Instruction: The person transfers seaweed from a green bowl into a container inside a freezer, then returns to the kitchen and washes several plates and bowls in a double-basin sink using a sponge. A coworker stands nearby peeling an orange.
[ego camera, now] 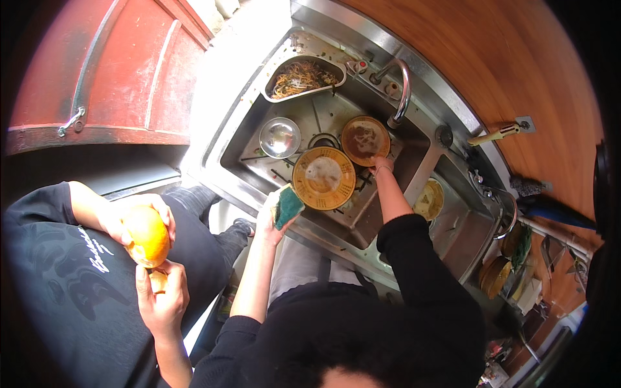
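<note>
My left hand (268,225) holds a green-and-yellow scrub sponge (288,207) by the near edge of a steel sink (356,220). My right hand (383,165) grips the near rim of a brown patterned bowl (346,138) with foamy brownish liquid in it. A second, yellow-brown patterned bowl (302,182) sits just left of it, its inside wet with suds. The sponge is close to this bowl's left rim; whether they touch, I cannot tell. A clear bowl (280,138) stands farther left in the basin.
A metal tray (266,89) of noodle scraps sits at the sink's far corner, near a curved faucet (406,82). A second basin (465,228) at right holds a yellowish bowl (432,203). Close on my left, another person's hands (170,291) hold an orange fruit (148,235).
</note>
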Motion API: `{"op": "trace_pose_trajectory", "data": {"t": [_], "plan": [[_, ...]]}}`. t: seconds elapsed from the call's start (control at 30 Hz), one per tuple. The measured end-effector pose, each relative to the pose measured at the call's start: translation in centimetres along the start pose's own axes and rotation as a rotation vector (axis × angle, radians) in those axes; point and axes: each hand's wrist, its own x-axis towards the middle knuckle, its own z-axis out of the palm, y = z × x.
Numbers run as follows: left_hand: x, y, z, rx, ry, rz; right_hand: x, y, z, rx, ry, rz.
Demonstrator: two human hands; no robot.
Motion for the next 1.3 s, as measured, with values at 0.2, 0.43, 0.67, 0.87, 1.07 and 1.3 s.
{"op": "trace_pose_trajectory", "data": {"t": [0.2,0.43,0.67,0.87,1.07,1.3], "plan": [[0.8,1.0,0.5,-0.118,-0.085,-0.113,0.0,0.5,-0.8,0.316,0.090,-0.065],[0.6,0.5,1.9,0.069,0.090,0.033,-3.3,-1.7,-1.9,-0.077,0.379,-0.806],[3.3,-2.4,8.0,0.503,0.074,0.195,-8.7,-3.1,-8.0,-0.117,0.146,-1.147],[5.9,-12.0,18.8,1.682,-0.192,1.387,-11.1,1.9,-12.9,0.957,-0.696,-0.253],[5.7,-16.0,18.0,2.486,-0.742,1.093,-11.1,5.8,-17.2,0.986,-0.728,-0.342],[4.9,-15.7,17.1,2.493,-0.538,0.875,-10.9,6.7,-15.5,0.958,-0.899,-0.184]]}}
